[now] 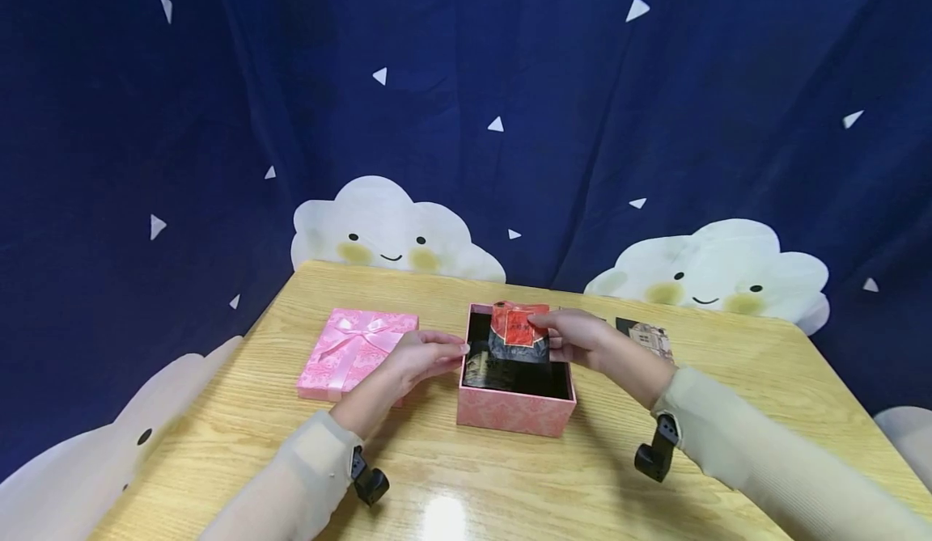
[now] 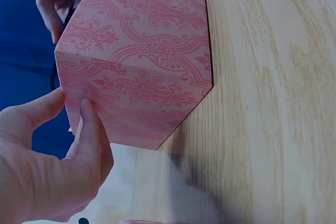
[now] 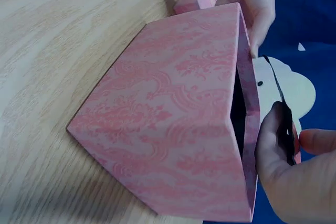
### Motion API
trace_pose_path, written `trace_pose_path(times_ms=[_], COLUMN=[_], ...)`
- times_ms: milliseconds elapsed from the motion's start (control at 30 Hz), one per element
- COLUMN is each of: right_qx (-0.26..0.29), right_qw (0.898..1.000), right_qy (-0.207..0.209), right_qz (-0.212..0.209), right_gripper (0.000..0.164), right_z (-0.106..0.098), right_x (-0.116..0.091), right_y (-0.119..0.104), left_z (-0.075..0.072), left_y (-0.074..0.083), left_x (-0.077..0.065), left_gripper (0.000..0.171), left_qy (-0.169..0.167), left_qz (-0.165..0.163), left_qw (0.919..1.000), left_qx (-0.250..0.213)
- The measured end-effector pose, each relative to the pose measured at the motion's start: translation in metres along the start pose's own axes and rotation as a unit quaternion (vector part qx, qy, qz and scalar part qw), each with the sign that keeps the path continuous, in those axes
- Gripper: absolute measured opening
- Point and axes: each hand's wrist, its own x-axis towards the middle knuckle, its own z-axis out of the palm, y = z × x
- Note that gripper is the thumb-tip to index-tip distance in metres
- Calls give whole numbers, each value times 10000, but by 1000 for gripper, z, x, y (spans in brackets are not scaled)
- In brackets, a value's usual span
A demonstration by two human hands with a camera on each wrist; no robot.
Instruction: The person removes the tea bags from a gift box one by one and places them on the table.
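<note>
A pink patterned box (image 1: 513, 412) stands uncovered on the wooden table, its inside dark. My left hand (image 1: 429, 355) pinches the box's left rim between thumb and fingers; in the left wrist view, a finger (image 2: 90, 124) lies against the outer wall. Over the box, my right hand (image 1: 578, 337) pinches a thin red-and-dark picture card (image 1: 517, 348) at its right side, thumb on the face. The right wrist view shows this card (image 3: 286, 135) nearly edge-on as a dark sheet. Beneath it, a brownish patch (image 1: 486, 369) shows inside the box; I cannot tell what it is.
The pink lid (image 1: 364, 363) with a ribbon bow lies left of the box. Behind my right wrist lies another card with a house picture (image 1: 648, 337), partly hidden by the arm. A dark blue curtain (image 1: 451, 120) with clouds hangs behind the table (image 1: 429, 476).
</note>
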Motion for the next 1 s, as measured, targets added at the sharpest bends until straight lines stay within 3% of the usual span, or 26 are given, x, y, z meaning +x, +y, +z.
trace_pose_path(times_ms=[267, 467, 800, 1000], right_qx=[770, 1472, 1910, 2481], right_qw=[9967, 9886, 9806, 9675], right_qy=[-170, -284, -384, -459], right_qz=[-194, -152, -211, -144], right_gripper=[13, 25, 33, 34], right_z=[-27, -45, -66, -81], right_x=[-14, -20, -21, -18], right_y=[4, 9, 22, 33], left_z=[1, 1, 1, 1], left_y=[1, 1, -1, -1], left_x=[-1, 0, 1, 1], left_gripper=[26, 25, 25, 25], left_qy=[-3, 27, 40, 16], left_qz=[-4, -14, -5, 11], left_qw=[10000, 10000, 10000, 10000], left_qx=[12, 27, 32, -5])
